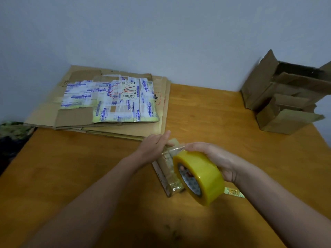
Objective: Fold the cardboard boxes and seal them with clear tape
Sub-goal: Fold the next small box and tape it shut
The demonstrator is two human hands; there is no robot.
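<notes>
At 6 o'clock my right grip [215,160] clamps the yellowish clear-tape roll [202,178] over the small brown cardboard box [165,170] on the wooden worktop [71,176]. My left grip [154,145], fingers straight, presses its far end. Flattened cardboard sheets [114,104] lie at 11 o'clock.

Dim, soft light; blurred, warped edges.

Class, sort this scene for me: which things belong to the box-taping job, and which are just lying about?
In the job: small box, pressed by the left hand; tape roll, gripped by the right hand; flattened cardboard stack; open boxes at the back right.

Lying about: green paper strip by the right wrist; patterned cloth off the left edge of the table.
</notes>
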